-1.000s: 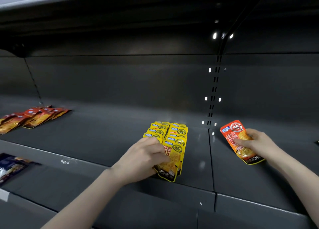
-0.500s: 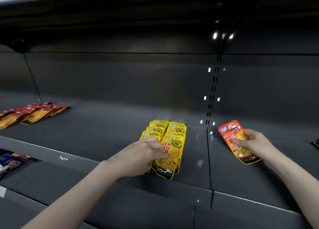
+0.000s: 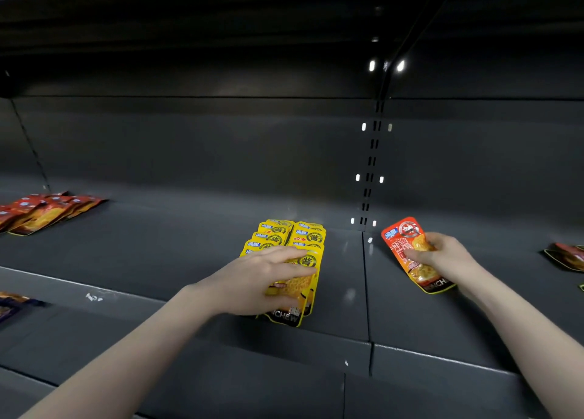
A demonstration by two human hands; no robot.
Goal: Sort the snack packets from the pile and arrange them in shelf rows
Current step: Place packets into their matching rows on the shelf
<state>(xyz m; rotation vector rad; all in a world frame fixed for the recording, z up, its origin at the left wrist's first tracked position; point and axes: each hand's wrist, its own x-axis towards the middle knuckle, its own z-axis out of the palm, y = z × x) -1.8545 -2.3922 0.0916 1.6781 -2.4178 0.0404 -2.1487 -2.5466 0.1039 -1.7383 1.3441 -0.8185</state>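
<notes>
Two rows of yellow snack packets (image 3: 308,237) lie overlapping on the dark shelf (image 3: 158,248), near its front edge. My left hand (image 3: 259,276) rests flat on the front yellow packet (image 3: 295,287), fingers stretched across it and thumb along its lower part. My right hand (image 3: 448,257) grips an orange-red snack packet (image 3: 399,243) by its middle. That packet sits tilted on or just above the shelf section to the right of the seam; I cannot tell whether it touches.
A fanned group of red-orange packets (image 3: 47,210) lies at the far left of the same shelf. More packets (image 3: 565,255) show at the right edge. Dark packets (image 3: 12,301) sit on the lower shelf at left. A slotted upright (image 3: 371,162) runs up the back wall.
My left hand's fingers have straightened and slid forward over the front yellow packet. My right hand with the orange-red packet has stayed almost still.
</notes>
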